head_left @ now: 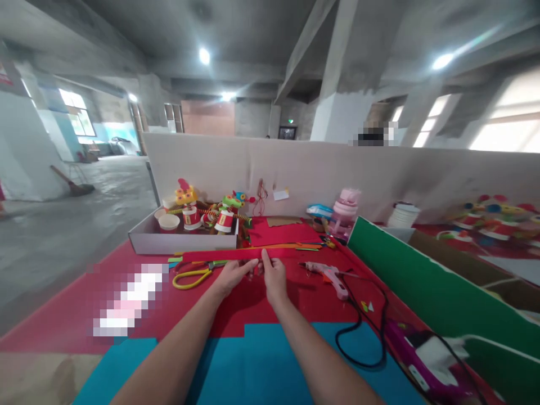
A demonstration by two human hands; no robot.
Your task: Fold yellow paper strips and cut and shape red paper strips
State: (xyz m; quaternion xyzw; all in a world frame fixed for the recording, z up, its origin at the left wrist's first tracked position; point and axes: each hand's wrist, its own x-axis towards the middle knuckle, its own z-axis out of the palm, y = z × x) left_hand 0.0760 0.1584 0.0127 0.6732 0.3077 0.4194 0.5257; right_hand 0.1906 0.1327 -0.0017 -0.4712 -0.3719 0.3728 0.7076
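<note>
Both hands meet in front of me over the red tabletop, gripping a long red paper strip (215,255) stretched out to the left. My left hand (233,277) has its thumb pressed on the strip's lower edge, fingers curled behind. Beside it, my right hand (274,275) pinches the strip with the thumb upright. A pair of scissors with yellow handles (192,279) lies just left of my left hand. To the right of my right hand rests a pink hot glue gun (329,274), its nozzle pointing left.
Paper-cup figures (192,218) stand in a white box (181,243) at the back left. Coloured paper strips (310,246) lie behind my hands. A black cable (385,332) loops near a purple power strip (426,365). A green panel (422,281) borders the right side.
</note>
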